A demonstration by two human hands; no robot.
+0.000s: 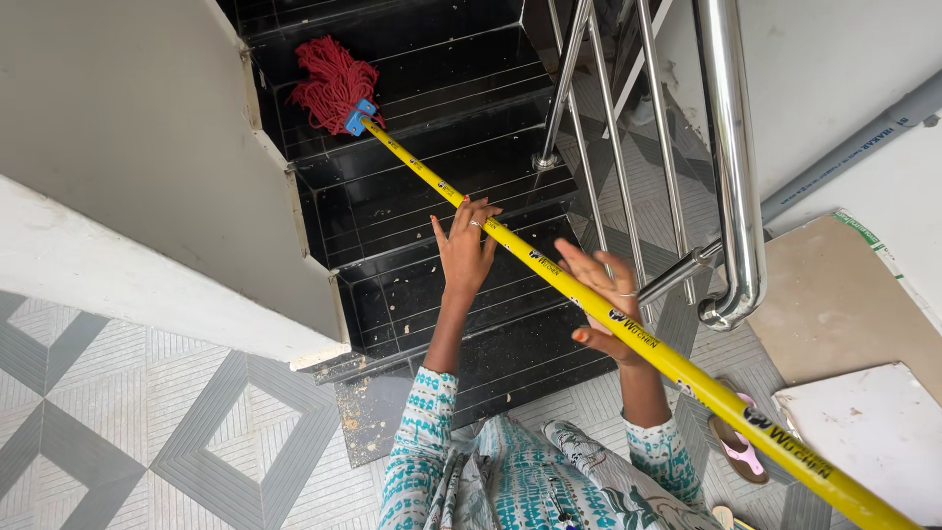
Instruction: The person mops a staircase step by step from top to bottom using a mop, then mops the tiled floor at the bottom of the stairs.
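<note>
Both hands (466, 250) open along mop handle (549, 265)

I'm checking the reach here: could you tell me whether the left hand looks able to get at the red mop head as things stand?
Probably not: the left hand rests on the yellow handle midway, while the red mop head lies several steps further down.

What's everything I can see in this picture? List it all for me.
Mop: one, red string head with a blue clamp, resting on an upper stair.
Mop handle: one, yellow, long, running diagonally from the mop head to the lower right corner.
Stairs: one flight, black, going down.
Railing: one, shiny steel, right of the stairs.
Floor tiles: grey and white pattern, on the landing.
Boards: two, brown and white, at right.
Sandal: one, pink, under the handle.
Left hand: on the handle, fingers loosely around it.
Right hand: open, against the handle.
</note>
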